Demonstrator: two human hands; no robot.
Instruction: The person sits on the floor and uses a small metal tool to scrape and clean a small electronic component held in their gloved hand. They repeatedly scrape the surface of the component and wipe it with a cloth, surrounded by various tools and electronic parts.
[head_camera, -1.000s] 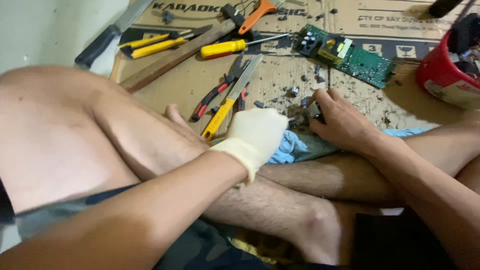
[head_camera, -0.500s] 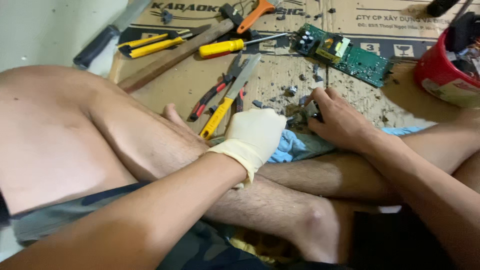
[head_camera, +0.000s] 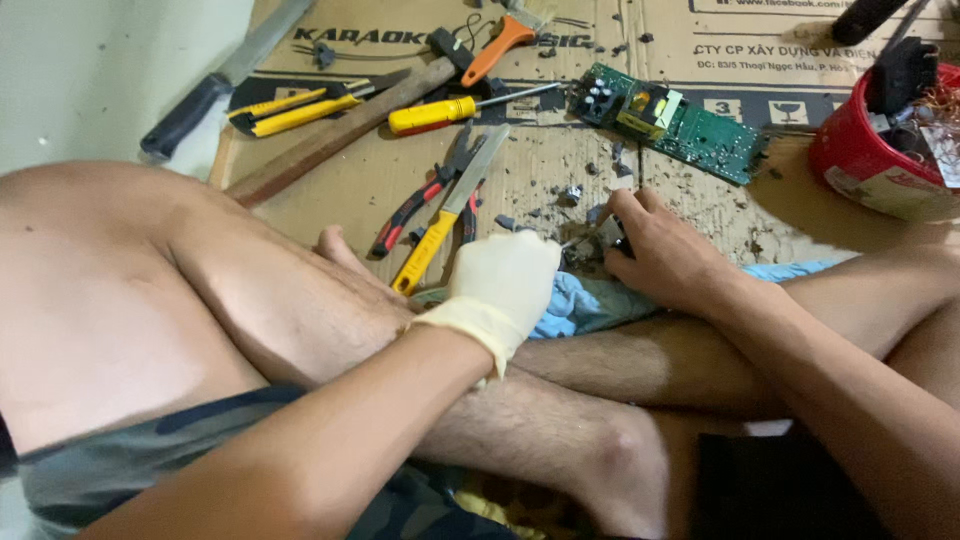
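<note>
Two hands meet just below the debris patch on the cardboard sheet (head_camera: 640, 190), w/ your crossed legs under them. Your left hand (head_camera: 505, 285), in a cream glove, is curled down w/ fingers together, pressing on a blue cloth (head_camera: 575, 305) that lies over your shin; whether it pinches anything underneath, can't tell. Your right hand (head_camera: 665, 255), bare, is closed round a small dark part (head_camera: 622, 243), thumb & fingers clamped on it, w/ a thin metal tip (head_camera: 578, 240) poking out toward the glove. That part sits at the near edge of the cardboard, touching the cloth's upper border, approx. between both hands. Taking the green circuit board (head_camera: 670, 120) as landmark: your right hand is below it & slightly left, near but apart; grey crumbs & bits (head_camera: 575, 192) lie between board & hands. Left of the board, just beside it, the yellow-handled screwdriver (head_camera: 450, 110) points its shaft at the board. Below-left of the board, a yellow utility knife (head_camera: 440, 225) lies diagonal, red-handled pliers (head_camera: 415, 205) crossing beside it. Further left, a wooden-handled hammer (head_camera: 340, 130) & yellow-black cutters (head_camera: 290, 108). Above-left, an orange-handled brush (head_camera: 500, 40). Right of the board, a red tub (head_camera: 880, 160) holding copper wire & a dark tool.
</note>
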